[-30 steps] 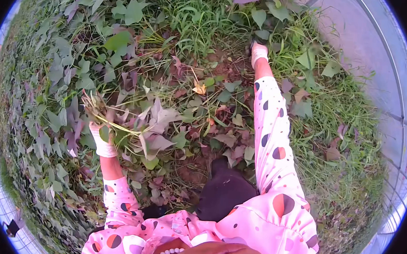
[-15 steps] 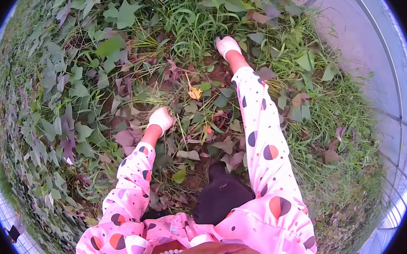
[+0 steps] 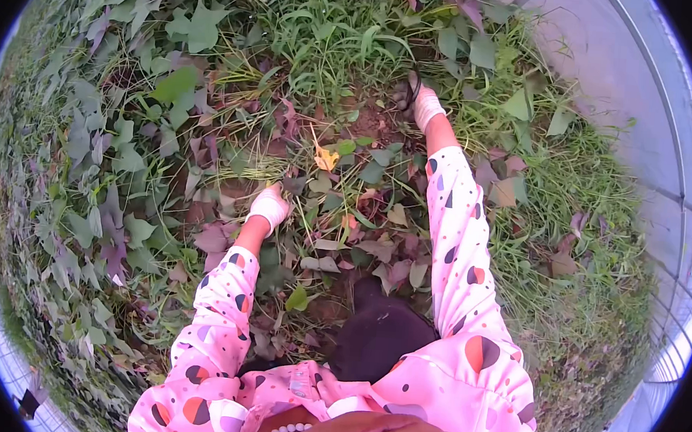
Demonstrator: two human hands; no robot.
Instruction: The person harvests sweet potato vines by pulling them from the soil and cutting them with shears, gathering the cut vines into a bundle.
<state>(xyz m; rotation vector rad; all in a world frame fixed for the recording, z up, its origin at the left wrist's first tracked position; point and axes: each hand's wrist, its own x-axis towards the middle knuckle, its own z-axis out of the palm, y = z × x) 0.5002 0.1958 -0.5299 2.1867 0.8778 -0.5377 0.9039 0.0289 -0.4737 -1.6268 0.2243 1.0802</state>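
Observation:
My left hand [image 3: 270,206], in a whitish glove, is closed low among the plants. Pale green grass stems [image 3: 257,168] spread from beside its fingers, and it seems to grip them. Farther forward on the right is my right hand [image 3: 420,101], in a glove with a whitish back and dark fingers. Its fingers are curled at the edge of the tall grass [image 3: 358,44]. A thin, dark, curved tool [image 3: 414,78] shows at those fingers; its full shape is hidden. Bare reddish soil [image 3: 369,121] lies just left of this hand.
Broad-leaved vines [image 3: 118,152] cover the left side. A yellow leaf [image 3: 326,158] lies between my hands. Translucent sheeting [image 3: 611,98] on metal ribs stands along the right. My dark-clothed knee [image 3: 378,335] is below, close to the plants.
My right hand has moved right and slightly back toward me, and its dark glove fingers now show. My left hand has shifted only slightly left.

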